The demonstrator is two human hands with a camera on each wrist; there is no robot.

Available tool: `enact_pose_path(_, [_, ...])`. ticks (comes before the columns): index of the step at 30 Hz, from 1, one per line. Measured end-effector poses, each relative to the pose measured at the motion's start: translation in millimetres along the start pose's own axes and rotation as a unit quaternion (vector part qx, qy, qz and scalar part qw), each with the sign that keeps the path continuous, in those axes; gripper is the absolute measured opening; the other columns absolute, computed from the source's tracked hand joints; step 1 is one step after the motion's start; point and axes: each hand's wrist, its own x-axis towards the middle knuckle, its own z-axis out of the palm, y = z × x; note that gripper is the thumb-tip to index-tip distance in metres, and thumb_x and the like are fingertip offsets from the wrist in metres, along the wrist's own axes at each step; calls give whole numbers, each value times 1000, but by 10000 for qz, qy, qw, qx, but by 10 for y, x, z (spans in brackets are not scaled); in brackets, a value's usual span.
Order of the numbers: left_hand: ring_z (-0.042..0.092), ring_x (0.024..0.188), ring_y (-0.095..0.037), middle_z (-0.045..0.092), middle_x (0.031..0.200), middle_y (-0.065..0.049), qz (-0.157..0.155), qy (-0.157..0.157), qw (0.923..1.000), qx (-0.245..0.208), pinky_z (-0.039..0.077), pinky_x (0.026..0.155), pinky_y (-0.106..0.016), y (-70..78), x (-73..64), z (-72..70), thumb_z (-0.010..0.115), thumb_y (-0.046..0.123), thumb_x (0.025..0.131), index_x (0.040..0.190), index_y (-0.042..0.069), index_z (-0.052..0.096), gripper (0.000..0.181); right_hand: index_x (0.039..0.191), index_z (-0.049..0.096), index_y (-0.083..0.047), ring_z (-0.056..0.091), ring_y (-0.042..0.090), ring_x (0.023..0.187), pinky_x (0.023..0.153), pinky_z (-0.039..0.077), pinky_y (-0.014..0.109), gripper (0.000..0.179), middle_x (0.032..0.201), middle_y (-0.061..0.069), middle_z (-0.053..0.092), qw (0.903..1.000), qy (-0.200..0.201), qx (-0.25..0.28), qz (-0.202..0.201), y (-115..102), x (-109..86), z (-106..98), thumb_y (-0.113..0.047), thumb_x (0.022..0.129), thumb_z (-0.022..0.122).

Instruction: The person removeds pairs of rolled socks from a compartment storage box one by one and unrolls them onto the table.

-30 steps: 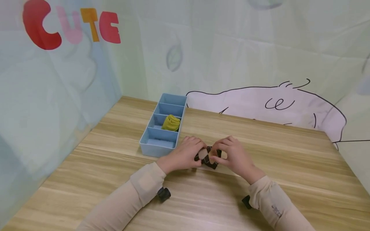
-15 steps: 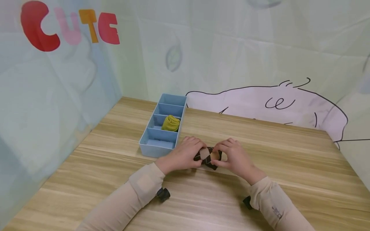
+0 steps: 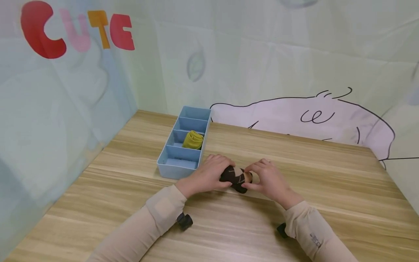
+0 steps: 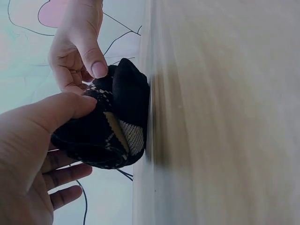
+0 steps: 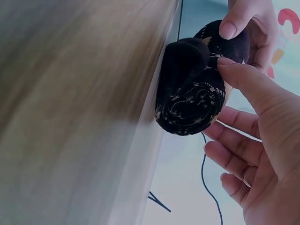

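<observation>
A dark brown argyle sock (image 3: 234,177), rolled into a bundle, lies on the table between the two hands. The left hand (image 3: 213,173) grips its left end, thumb on the near side and fingers over the far side. At the other end the right hand (image 3: 271,181) pinches the roll between thumb and fingers. The right wrist view shows the spiral of the rolled sock (image 5: 190,108) facing that hand, with a dark fold beside it on the table side. In the left wrist view, the thumb of the left hand (image 4: 33,140) presses on the knit.
A blue tray (image 3: 178,170) with several compartments in a row stands left of the hands, close to the left hand. A rolled mustard-yellow cloth (image 3: 193,139) sits in one compartment. The wooden table (image 3: 229,225) meets printed curtains at the back and left.
The sock has turned in the hands: plain dark knit now covers the left end where argyle patches showed before. The right hand has shifted slightly right. Tray and yellow cloth stay put.
</observation>
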Motion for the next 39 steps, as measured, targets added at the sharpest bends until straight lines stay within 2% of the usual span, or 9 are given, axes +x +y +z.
enact_pose_path(7, [53,119,-22,63,119,-4,134,67,9999,75,40,101,-39,-3,-15,-27,74,33,82,118,10,59,45,101,71,-11,58,19,92,84,45,40,42,101,3,73,9999,61,-52,-77,-13,14,15,-40,72,81])
enact_pose_path(14, [53,119,-22,63,117,-3,159,-169,9995,198,39,103,-40,8,-32,-86,74,34,82,116,9,60,44,99,71,-12,57,20,91,83,44,38,42,100,2,73,9996,109,-160,-228,-53,17,17,-40,70,82])
enact_pose_path(19, [53,118,-22,63,117,-3,171,-290,9991,270,38,103,-39,1,-45,-125,74,34,82,116,10,60,43,99,71,-14,57,19,92,83,44,37,42,100,1,73,9995,3,-246,-183,-107,17,1,-44,72,80])
enact_pose_path(29, [52,121,-22,62,121,-3,277,-280,9990,231,38,105,-41,-25,-47,-154,73,31,82,120,10,59,45,96,72,-11,58,19,89,81,46,37,38,97,2,73,9994,131,-211,-244,-136,15,20,-41,73,80])
enact_pose_path(39, [54,120,-22,63,117,-2,446,-147,9985,293,37,108,-41,-33,-50,-192,75,28,82,115,11,60,40,97,72,-10,58,19,88,82,46,37,39,97,2,73,9997,118,-103,-188,-137,17,29,-41,74,80])
